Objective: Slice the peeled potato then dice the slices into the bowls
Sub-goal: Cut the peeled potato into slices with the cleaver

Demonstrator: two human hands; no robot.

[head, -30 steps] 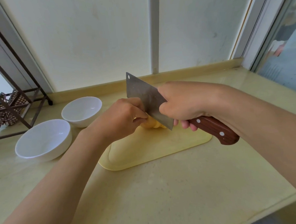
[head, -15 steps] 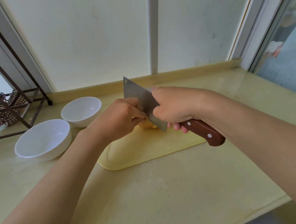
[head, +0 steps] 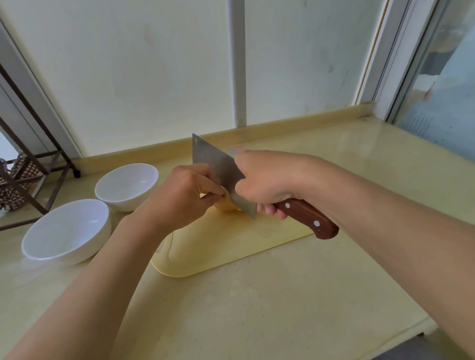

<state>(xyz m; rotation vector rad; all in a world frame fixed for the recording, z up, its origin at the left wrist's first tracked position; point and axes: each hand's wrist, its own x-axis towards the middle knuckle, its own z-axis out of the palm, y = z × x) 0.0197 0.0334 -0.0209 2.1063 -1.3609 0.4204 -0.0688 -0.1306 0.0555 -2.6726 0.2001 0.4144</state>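
potato mid-frame on board | left hand curled round it | right hand gripping cleaver | risk imo: blade right against knuckles, potato rolls = nicked finger

Yellow cutting board near the counter's middle. On it, a peeled potato, mostly hidden, held by the left hand's curled fingers. Right hand grips a cleaver by its brown riveted handle, blade tilted against the potato. Two white bowls, side by side toward the counter's left edge. Dark metal rack at the far-left corner.
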